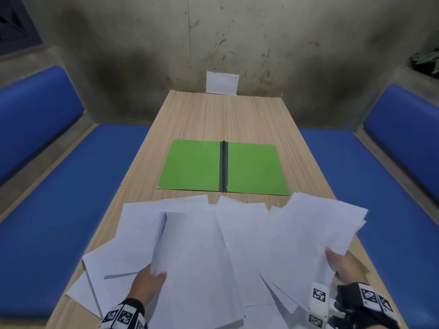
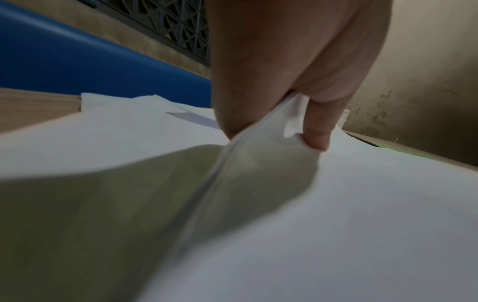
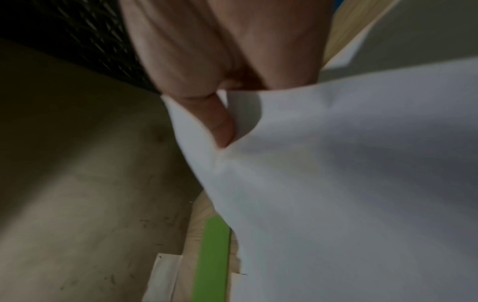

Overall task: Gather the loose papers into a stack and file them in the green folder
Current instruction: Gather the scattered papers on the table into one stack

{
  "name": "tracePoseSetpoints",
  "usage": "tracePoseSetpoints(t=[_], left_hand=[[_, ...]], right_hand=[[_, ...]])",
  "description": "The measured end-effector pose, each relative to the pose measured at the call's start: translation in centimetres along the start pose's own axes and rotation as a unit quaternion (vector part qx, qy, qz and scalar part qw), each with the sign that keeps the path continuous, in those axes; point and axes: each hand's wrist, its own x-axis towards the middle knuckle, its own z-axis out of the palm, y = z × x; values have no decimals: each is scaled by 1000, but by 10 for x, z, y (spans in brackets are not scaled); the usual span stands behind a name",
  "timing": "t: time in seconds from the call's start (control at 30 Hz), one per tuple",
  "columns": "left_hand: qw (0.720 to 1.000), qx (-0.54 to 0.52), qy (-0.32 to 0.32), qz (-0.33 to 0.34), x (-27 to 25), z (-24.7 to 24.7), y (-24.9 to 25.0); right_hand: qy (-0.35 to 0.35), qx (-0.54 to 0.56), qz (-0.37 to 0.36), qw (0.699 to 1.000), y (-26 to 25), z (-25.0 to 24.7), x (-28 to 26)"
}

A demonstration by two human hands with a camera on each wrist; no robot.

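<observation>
Several loose white papers (image 1: 247, 236) lie fanned across the near half of the wooden table (image 1: 225, 117). My left hand (image 1: 148, 281) grips the near edge of a thick stack of sheets (image 1: 190, 257), thumb (image 2: 316, 130) on top in the left wrist view. My right hand (image 1: 342, 267) pinches a lifted bundle of sheets (image 1: 316, 226) at the right, thumb (image 3: 220, 124) pressed on the paper. The green folder (image 1: 223, 168) lies open and flat beyond the papers, with nothing on it, dark spine in the middle.
Blue padded benches (image 1: 78, 186) flank the table on both sides (image 1: 380, 176). A stained concrete wall (image 1: 237, 39) stands behind the far edge, with a small white card (image 1: 222, 83) leaning against it. Some sheets overhang the table's near left edge (image 1: 80, 290).
</observation>
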Motion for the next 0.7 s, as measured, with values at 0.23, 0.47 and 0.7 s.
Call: tracePoseSetpoints(t=[0.23,0.47,0.7], left_hand=[[1000,-4,-1,-1,0,0,-1],[1000,-5,-8,-9,0,-1,-1],[1000,-4,-10,-8,0,-1,-2]], right_hand=[[-167,161,55,971,-9,5,-2],[-67,-211,19,975,6,34,-12],[-23,-367,-21,930,20,72,-16]])
